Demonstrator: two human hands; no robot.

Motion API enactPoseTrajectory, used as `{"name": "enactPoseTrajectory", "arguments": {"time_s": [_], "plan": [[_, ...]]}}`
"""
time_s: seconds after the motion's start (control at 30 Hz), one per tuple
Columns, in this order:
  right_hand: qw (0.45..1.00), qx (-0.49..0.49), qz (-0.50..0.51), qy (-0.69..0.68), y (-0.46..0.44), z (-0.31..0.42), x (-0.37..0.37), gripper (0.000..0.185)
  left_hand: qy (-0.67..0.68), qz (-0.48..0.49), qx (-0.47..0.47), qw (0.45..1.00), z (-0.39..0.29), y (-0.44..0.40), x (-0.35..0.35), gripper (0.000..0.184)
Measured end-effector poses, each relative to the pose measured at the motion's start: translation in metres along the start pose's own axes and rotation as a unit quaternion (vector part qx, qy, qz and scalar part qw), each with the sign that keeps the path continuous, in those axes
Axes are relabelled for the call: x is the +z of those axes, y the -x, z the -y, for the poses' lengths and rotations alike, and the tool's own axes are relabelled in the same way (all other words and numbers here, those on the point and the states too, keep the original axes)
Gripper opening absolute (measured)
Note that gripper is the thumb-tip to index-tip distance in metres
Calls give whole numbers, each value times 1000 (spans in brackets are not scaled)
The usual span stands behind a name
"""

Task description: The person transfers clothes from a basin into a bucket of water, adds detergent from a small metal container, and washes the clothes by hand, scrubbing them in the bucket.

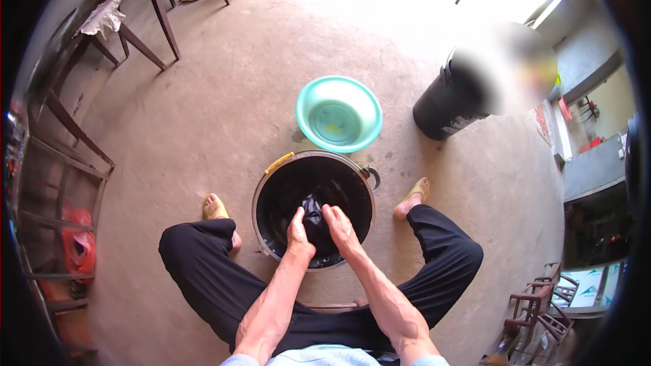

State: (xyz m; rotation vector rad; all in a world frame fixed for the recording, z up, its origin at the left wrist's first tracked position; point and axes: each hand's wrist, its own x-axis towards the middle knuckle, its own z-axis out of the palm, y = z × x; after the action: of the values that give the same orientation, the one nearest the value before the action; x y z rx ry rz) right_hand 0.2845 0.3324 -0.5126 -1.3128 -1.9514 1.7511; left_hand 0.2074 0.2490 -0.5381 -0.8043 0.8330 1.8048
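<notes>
Between my legs stands a large round bucket (255, 205) with a dark inside and a handle at its right rim. Over its opening, my left hand (299, 234) and my right hand (341, 230) face each other, closed on a shiny, wet-looking black cloth (312, 211) bunched between them. Its lower part merges with the dark inside, so I cannot tell how far down it hangs. A yellow strip (279, 162) lies on the bucket's upper left rim. Just beyond the bucket is a turquoise plastic basin (308, 98) with a little liquid and something yellowish at the bottom.
A tall black bin (434, 110) stands at right, partly blurred. Dark wooden tables (159, 17) line the upper left, one with a pale cloth (103, 17). A shelf frame holding a red plastic bag (80, 247) is at left. Wooden stools (532, 301) stand lower right.
</notes>
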Motion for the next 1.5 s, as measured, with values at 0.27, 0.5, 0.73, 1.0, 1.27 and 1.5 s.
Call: {"name": "enactPoseTrajectory", "arguments": {"time_s": [0.27, 0.5, 0.73, 1.0, 1.27, 1.5], "plan": [[928, -297, 0, 227, 84, 31, 36, 21, 17, 175, -203, 963, -18, -21, -46, 61], [956, -122, -38, 263, -20, 27, 25, 24, 60, 42, -19, 997, 26, -2, -12, 35], [926, -283, -68, 241, 60, 18, 36, 15, 42, 116, -56, 991, 5, -72, -81, 45], [942, -180, -78, 273, -8, 25, 27, 29, 29, 70, -7, 997, 25, 3, -13, 49], [940, -313, -12, 135, 58, 17, 28, 21, 60, 256, -111, 958, -8, -5, -41, 65], [931, -259, -74, 246, 13, 15, 30, 26, 59, 115, 14, 992, 22, 12, -20, 37]]}}
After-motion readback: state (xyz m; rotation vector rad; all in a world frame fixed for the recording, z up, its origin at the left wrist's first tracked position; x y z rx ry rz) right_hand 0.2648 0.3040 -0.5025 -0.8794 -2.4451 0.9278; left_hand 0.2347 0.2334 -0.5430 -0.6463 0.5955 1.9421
